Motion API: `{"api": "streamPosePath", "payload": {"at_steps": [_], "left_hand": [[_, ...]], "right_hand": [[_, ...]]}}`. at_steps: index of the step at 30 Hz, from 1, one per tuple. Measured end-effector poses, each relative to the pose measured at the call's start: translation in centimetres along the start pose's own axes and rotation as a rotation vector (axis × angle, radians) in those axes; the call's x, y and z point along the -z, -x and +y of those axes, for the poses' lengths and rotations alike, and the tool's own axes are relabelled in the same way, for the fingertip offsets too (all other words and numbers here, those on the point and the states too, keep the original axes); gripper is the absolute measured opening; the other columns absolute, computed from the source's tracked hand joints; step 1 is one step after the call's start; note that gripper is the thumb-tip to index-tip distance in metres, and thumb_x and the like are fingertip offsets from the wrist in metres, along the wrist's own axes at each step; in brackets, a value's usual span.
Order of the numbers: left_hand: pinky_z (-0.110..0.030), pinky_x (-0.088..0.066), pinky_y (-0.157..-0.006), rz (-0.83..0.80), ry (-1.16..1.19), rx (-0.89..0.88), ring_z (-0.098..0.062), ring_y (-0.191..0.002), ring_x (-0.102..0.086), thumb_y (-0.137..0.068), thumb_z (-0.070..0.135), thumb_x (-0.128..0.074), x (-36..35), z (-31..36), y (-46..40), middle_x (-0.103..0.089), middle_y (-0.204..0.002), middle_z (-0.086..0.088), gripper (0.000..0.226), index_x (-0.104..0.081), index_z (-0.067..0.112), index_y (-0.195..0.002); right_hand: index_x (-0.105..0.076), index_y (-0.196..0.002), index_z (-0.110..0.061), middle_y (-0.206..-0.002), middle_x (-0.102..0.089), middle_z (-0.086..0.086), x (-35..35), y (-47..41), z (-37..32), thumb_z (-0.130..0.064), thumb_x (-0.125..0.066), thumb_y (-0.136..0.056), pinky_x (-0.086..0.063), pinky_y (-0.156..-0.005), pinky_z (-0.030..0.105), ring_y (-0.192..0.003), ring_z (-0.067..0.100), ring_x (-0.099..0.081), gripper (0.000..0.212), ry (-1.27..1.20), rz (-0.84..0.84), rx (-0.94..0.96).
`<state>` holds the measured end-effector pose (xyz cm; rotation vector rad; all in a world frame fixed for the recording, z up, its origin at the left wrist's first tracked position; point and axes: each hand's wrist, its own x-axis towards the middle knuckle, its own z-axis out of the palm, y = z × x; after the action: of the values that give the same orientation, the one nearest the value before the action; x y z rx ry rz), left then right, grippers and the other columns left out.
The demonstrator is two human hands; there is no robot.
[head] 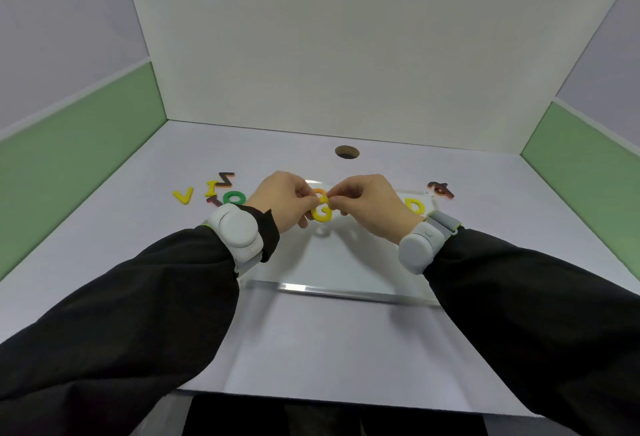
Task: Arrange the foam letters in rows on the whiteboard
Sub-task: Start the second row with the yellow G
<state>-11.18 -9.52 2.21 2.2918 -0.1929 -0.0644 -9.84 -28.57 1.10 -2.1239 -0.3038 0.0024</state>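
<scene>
A whiteboard [339, 269] with a silver frame lies flat on the table in front of me. Above its middle, my left hand [282, 201] and my right hand [367, 207] meet, both pinching a yellow foam letter G [322, 212]. An orange letter [319, 192] shows just behind the G between my fingers; which hand holds it I cannot tell. A yellow D [414, 205] lies on the board's far right part. Left of the board lie a green O [234, 198], a yellow V [183, 195], a yellow I [210, 188] and a dark Z [225, 179].
A dark red letter [440, 188] lies off the board's far right corner. Another dark letter [214, 200] sits beside the green O. A round hole [346, 152] opens in the table behind the board. White and green walls enclose the table on three sides.
</scene>
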Motion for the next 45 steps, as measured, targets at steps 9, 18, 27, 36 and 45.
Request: {"api": "streamPosePath", "payload": {"at_steps": [9, 18, 27, 36, 45], "left_hand": [[-0.025, -0.053, -0.066, 0.062, -0.066, 0.051, -0.013, -0.067, -0.068, -0.091, 0.028, -0.064, 2.2, -3.8, 2.1, -0.073, -0.079, 0.003, 0.014, -0.074, 0.018, -0.093], [-0.017, -0.04, -0.064, 0.092, -0.167, 0.025, -0.005, -0.08, -0.056, -0.09, 0.038, -0.065, 2.9, -6.9, 3.5, -0.064, -0.091, 0.011, 0.023, -0.068, 0.027, -0.11], [-0.019, -0.042, -0.062, 0.038, -0.143, -0.011, -0.009, -0.072, -0.058, -0.086, 0.038, -0.068, 2.1, -6.8, 3.6, -0.063, -0.089, 0.004, 0.041, -0.065, 0.027, -0.125], [-0.02, -0.043, -0.066, 0.08, -0.181, -0.007, -0.01, -0.08, -0.056, -0.085, 0.04, -0.067, 1.7, -7.0, 3.3, -0.061, -0.09, 0.003, 0.042, -0.064, 0.027, -0.125], [-0.017, -0.039, -0.062, 0.078, -0.154, 0.006, -0.008, -0.077, -0.055, -0.086, 0.036, -0.066, 1.6, -7.4, 3.1, -0.061, -0.089, 0.004, 0.04, -0.064, 0.027, -0.125]], "right_hand": [[-0.078, -0.089, -0.015, -0.084, -0.074, -0.004, -5.1, -0.8, -1.2, -0.02, -0.072, -0.083, -0.055, -0.076, 0.025, -0.079, 0.01, -0.067, 0.011, 0.103, -0.055, 0.038], [-0.078, -0.095, -0.017, -0.091, -0.072, -0.005, -7.4, -1.0, -2.1, -0.023, -0.067, -0.088, -0.055, -0.082, 0.026, -0.086, 0.009, -0.065, 0.014, 0.229, -0.043, 0.057], [-0.076, -0.097, -0.015, -0.094, -0.072, -0.002, -7.3, -1.0, -2.5, -0.02, -0.063, -0.088, -0.053, -0.08, 0.026, -0.087, 0.011, -0.064, 0.017, 0.326, -0.021, 0.032], [-0.072, -0.116, -0.016, -0.107, -0.07, 0.0, -7.1, -0.7, -2.5, -0.022, -0.061, -0.089, -0.044, -0.077, 0.015, -0.092, 0.01, -0.06, 0.029, 0.353, -0.067, 0.013], [-0.069, -0.121, -0.013, -0.083, -0.053, -0.019, -7.0, -0.1, -2.9, -0.036, -0.069, -0.085, -0.032, -0.063, 0.007, -0.078, 0.001, -0.053, 0.043, 0.4, -0.163, 0.075]]}}
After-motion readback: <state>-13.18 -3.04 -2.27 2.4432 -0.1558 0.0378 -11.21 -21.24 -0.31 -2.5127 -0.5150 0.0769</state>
